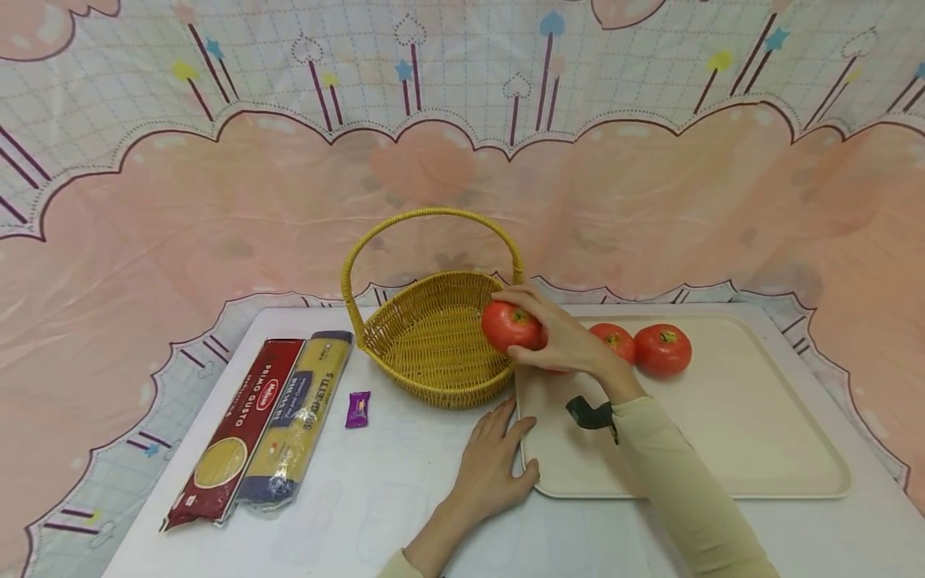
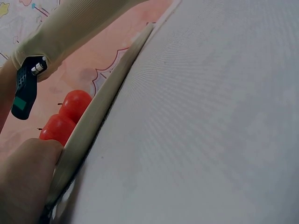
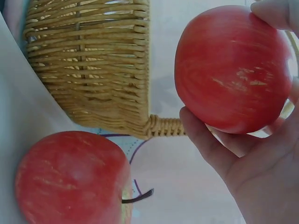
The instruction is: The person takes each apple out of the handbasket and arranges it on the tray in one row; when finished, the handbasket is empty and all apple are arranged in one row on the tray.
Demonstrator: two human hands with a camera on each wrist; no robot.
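My right hand [image 1: 560, 337] grips a red apple [image 1: 509, 325] above the right rim of a yellow wicker basket [image 1: 441, 393]. In the right wrist view, fingers and thumb curl round this apple [image 3: 233, 70], with the basket's woven side [image 3: 93, 60] beside it. My left hand [image 1: 491, 466] rests at the left edge of a cream tray [image 1: 751, 417], fingers extended near the basket's base and thumb at the tray rim. Two more red apples [image 1: 662, 350] sit side by side on the tray; another is mostly hidden below my right hand.
Two spaghetti packs, one dark red [image 1: 246, 425] and one yellow and blue [image 1: 299, 417], lie left of the basket. A small purple wrapped sweet [image 1: 357, 409] lies between them and the basket. The basket's tall handle [image 1: 433, 212] arches upward. A patterned cloth [image 1: 217, 225] hangs behind the white table.
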